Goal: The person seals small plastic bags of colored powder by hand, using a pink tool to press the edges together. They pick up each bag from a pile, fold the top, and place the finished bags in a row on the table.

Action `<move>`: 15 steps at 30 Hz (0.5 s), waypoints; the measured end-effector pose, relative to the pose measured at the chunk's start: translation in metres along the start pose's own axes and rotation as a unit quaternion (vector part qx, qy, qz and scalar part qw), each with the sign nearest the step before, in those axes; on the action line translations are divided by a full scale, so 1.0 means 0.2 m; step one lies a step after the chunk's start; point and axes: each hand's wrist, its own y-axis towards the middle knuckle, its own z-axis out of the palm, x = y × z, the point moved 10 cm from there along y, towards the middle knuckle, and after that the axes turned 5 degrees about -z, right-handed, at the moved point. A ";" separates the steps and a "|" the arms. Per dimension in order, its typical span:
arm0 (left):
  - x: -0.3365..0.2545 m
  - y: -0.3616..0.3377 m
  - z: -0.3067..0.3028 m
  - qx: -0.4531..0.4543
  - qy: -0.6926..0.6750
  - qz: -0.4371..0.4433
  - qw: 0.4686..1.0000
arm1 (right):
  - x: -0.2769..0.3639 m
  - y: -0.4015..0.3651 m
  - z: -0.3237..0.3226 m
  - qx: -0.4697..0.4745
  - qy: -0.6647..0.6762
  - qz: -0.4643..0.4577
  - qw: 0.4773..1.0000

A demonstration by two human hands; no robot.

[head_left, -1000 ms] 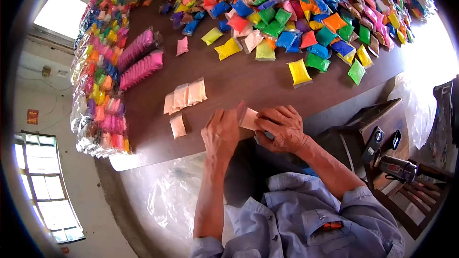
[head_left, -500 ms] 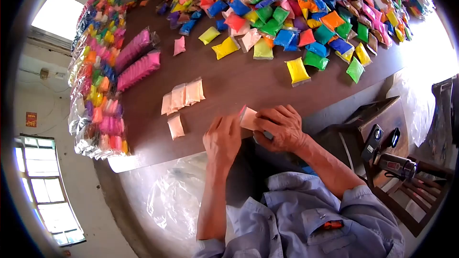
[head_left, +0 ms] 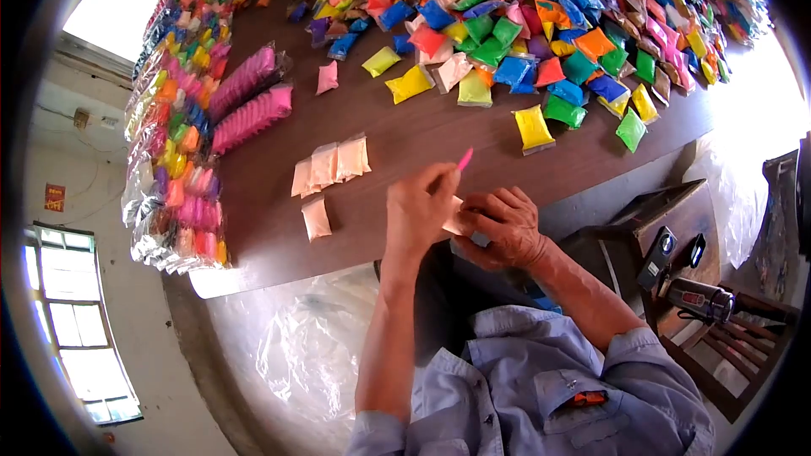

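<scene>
My right hand (head_left: 500, 226) is closed around a small peach packet (head_left: 454, 218), which is mostly hidden by the fingers. Close beside it, my left hand (head_left: 422, 207) pinches a small, pointed pink strip (head_left: 465, 159) that sticks up past the fingertips. The exact kind of strip is too small to tell. On the brown table to the left lies an overlapping row of peach packets (head_left: 329, 165), with one single peach packet (head_left: 317, 219) just below it.
A large heap of colourful packets (head_left: 507, 51) covers the far side of the table (head_left: 422, 131). Two bundles of pink packets (head_left: 252, 120) lie at left, beside stacked bagged packets (head_left: 177, 160). A wooden stool (head_left: 676, 194) at right bears a phone-like device (head_left: 657, 256) and a flask (head_left: 701, 297).
My left hand has moved up and right, and the pink strip now stands clear above its fingers. The right hand stays nearly in place with the peach packet. The view has shifted slightly.
</scene>
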 end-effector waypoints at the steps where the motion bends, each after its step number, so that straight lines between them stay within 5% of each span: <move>1: 0.02 0.02 -0.03 -0.009 -0.053 -0.042 0.998 | 0.00 -0.01 0.00 -0.003 0.003 0.002 1.000; 5: 0.14 -0.04 -0.24 -0.098 0.022 -0.044 0.994 | 0.00 -0.01 -0.01 -0.017 0.010 0.008 1.000; 9: 0.12 -0.22 -0.24 -0.076 0.090 -0.026 0.993 | 0.00 -0.02 0.00 -0.005 0.008 0.016 1.000; 11: 0.01 -0.28 -0.17 -0.076 0.149 0.089 0.982 | -0.01 -0.01 0.01 -0.001 0.001 0.016 1.000; 15: -0.12 -0.23 -0.10 -0.057 0.281 0.092 0.954 | 0.00 -0.01 0.00 -0.006 0.004 0.007 1.000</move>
